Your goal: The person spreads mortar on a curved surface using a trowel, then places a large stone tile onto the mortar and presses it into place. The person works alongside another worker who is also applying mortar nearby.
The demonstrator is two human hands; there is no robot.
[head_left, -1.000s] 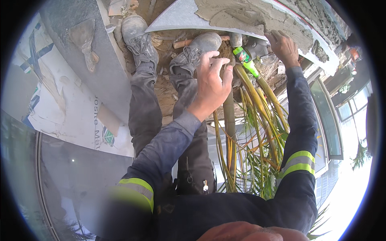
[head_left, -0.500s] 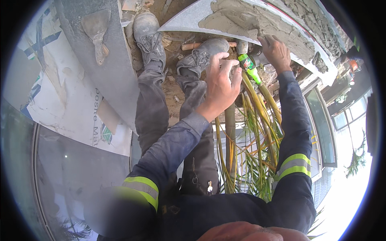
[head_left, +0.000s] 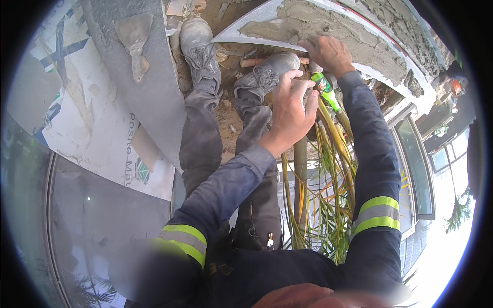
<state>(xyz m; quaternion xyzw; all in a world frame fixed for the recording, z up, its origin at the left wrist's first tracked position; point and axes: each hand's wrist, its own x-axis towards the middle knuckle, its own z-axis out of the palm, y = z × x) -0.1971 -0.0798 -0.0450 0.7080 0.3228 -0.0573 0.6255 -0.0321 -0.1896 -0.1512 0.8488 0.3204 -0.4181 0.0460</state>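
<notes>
My right hand [head_left: 331,54] reaches over the edge of a large pale slab [head_left: 226,35] spread with wet grey mortar [head_left: 275,28]. Its fingers are bent and apart, the tips at the slab's edge and mortar; no tool shows in it. Below and to the left, my left hand [head_left: 294,112] hovers empty in front of my shoe, open with fingers half curled and apart. Between the two hands lies a green plastic bottle [head_left: 325,90] with a dark label, partly behind the left fingertips. A wooden handle [head_left: 251,62] shows beside my shoe, partly hidden by it.
A putty knife [head_left: 134,43] lies on a grey panel [head_left: 110,77] at the left. My shoes [head_left: 197,43] stand on rubble-strewn ground. Palm stems [head_left: 301,179] and leaves rise at the right of my legs. An open window [head_left: 415,164] stands at the far right.
My right hand has moved left along the slab's edge. My left hand keeps nearly the same pose. The whole view has shifted slightly.
</notes>
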